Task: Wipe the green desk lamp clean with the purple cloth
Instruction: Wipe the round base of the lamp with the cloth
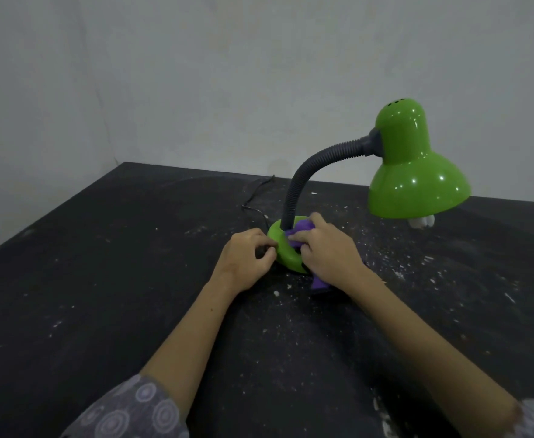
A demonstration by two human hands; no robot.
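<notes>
Left hand [248, 259] fingers curl against the base [286, 256], steadying; right hand [329, 251] fingers clutch the cloth [297, 237]: rub round the neck [310, 172].

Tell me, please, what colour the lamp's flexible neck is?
Dark grey, ribbed; the flexible neck shows clearly in the head view.

Dim, flat light with a grey-blue cast. Small bright glints sit on the glossy shade [417, 172], suggesting several sources overhead. Shadows on the black desk [101, 279] are faint and soft. The wide lens bows the desk's edges and stretches the sleeves [126, 412] at the bottom corners. Detail is soft throughout.
</notes>
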